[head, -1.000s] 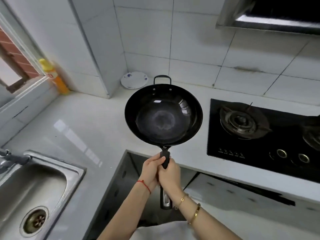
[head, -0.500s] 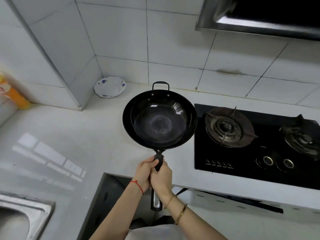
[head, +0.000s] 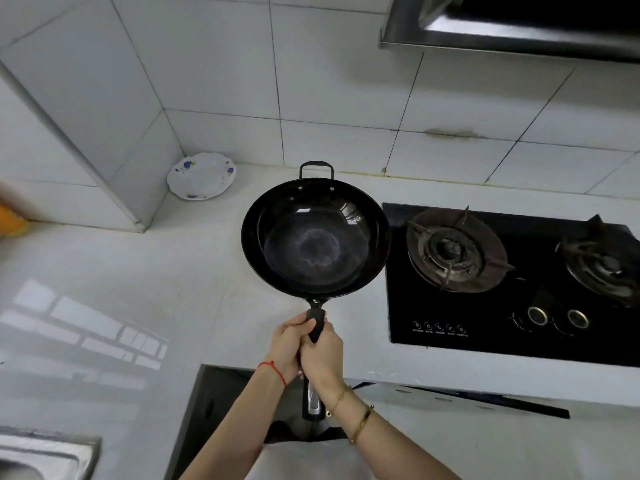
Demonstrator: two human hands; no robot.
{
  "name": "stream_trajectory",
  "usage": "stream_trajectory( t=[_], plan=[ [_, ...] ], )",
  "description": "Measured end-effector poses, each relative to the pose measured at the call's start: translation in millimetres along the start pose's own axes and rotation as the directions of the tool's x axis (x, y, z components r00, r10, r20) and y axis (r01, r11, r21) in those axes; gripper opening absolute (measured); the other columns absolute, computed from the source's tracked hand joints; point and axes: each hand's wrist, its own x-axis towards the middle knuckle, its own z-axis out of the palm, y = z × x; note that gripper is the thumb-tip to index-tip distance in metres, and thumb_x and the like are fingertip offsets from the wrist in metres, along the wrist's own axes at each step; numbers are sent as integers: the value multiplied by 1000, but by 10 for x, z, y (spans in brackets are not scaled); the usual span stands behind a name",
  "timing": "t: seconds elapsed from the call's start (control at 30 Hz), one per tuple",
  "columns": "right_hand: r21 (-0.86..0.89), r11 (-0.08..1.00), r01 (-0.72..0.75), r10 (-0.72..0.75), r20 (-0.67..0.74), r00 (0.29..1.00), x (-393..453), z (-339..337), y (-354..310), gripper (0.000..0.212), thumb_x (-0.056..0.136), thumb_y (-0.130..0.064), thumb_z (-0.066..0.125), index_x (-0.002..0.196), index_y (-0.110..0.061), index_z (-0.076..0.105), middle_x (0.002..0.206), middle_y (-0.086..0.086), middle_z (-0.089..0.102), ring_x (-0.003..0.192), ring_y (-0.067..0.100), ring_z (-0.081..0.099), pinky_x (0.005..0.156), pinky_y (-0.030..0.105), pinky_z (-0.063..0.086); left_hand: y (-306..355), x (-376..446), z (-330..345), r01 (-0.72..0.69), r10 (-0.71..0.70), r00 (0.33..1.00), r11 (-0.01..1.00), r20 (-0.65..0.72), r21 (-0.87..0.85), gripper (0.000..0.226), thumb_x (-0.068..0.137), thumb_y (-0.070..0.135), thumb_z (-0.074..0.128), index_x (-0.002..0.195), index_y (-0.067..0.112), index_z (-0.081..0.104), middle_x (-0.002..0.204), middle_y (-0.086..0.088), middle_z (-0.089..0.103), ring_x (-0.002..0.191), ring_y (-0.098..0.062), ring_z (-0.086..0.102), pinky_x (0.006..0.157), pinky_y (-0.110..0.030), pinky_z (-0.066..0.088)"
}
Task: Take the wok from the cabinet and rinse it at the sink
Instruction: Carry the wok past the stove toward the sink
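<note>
Both hands' grip round wok handle

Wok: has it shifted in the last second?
Yes, rightward: the wok rim now overlaps the gas stove left edge, where a gap showed earlier, and it is farther from the floral plate.

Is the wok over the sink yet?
No, both hands hold the wok above the counter beside the stove; the sink is far left.
</note>
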Motion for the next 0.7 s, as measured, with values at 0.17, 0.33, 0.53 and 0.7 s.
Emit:
stream_trajectory(
  t=[0.17,0.33,0.53,0.7],
  plan=[
    [-19,1000,-18,17,-5,1000,-13,42,6,24,94,-15,56,116,-8,57,92,-1,67,75,4,64,54,10,49,1,31,-49,11,-11,1000,1000,13,13,32,93,-1,52,122,2,65,117,-20,69,113,-32,64,86,-35,54],
    [-140,990,0,1,9,1000,-30,-6,13,28,98,-22,51,119,-4,53,93,2,66,78,15,66,55,14,47,-48,55,-59,-7,5,999,999,39,49,30,93,-5,50,118,-2,66,111,-19,71,108,-29,66,91,-35,53],
    [-481,873,84,-14,147,989,-22,-85,-9,33,99,-31,45,116,-3,47,103,12,69,91,29,67,63,30,44,-54,67,-122,-91,74,994,965,74,248,29,94,-5,49,116,2,67,112,-19,70,111,-30,64,97,-36,50],
    [-535,828,167,14,316,949,73,-290,-66,42,98,-43,45,113,-5,50,99,12,67,87,28,65,63,31,46,42,34,-127,-179,148,984,814,101,553,27,96,3,50,116,3,67,111,-16,71,113,-32,63,94,-31,50]
  ],
)
